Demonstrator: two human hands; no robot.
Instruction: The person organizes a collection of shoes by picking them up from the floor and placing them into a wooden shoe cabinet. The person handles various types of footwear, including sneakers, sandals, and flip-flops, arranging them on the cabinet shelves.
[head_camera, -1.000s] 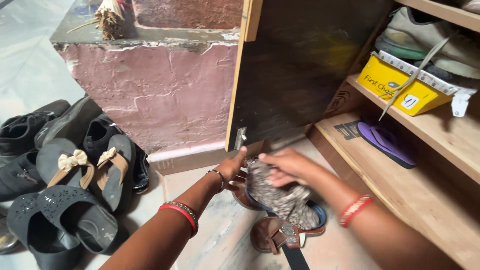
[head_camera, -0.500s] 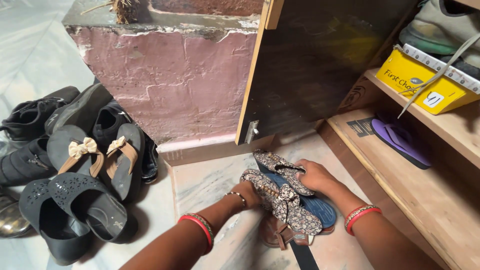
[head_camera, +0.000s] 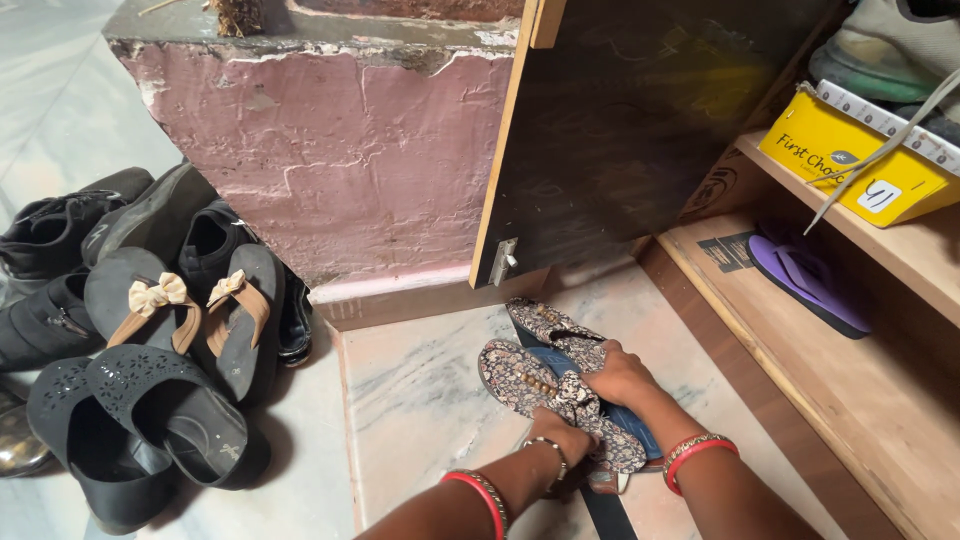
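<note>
**A:** Head view, only one there is. Lower middle of the frame: both hands are down on a pair of patterned sandals (head_camera: 545, 375) lying on the marble floor (head_camera: 420, 390). The right hand (head_camera: 618, 375) is closed over the strap of one sandal. The left hand (head_camera: 560, 440) sits just below it, fingers curled onto the patterned upper, so it's gripping too as far as I can see.

**B:** What's under them?

**A:** A blue insole shows beneath the patterned bits, and a brown sandal (head_camera: 605, 482) peeks out near the bottom edge. Red bangles on both wrists.

**B:** And around?

**A:** Left side of the frame has a heap of black shoes (head_camera: 60, 300) plus slippers with beige bows (head_camera: 190, 310). Right side: wooden shelves (head_camera: 880, 400), a purple flip-flop (head_camera: 805, 275) on the low one, a yellow box (head_camera: 850, 165) upper right. The dark cupboard door (head_camera: 620, 130) hangs open, top middle, next to a pink wall (head_camera: 320, 170).
</note>
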